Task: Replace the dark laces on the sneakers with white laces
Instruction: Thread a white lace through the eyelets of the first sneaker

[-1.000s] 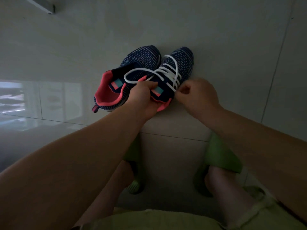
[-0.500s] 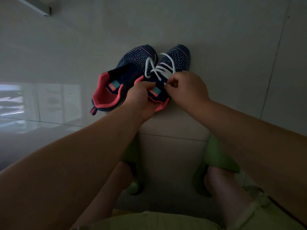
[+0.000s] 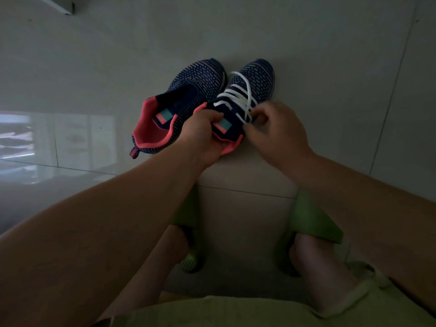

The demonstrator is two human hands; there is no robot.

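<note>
Since a moment ago our right hand (image 3: 276, 135) has drawn back toward us, fingers pinching the white lace (image 3: 238, 95); our left hand (image 3: 203, 138) grips the right sneaker's (image 3: 250, 90) collar beside the unlaced left sneaker (image 3: 179, 107) on the tiled floor (image 3: 330, 67).

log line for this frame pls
left hand: grips right sneaker collar | right hand: pinches white lace | left sneaker: unlaced | floor
</note>
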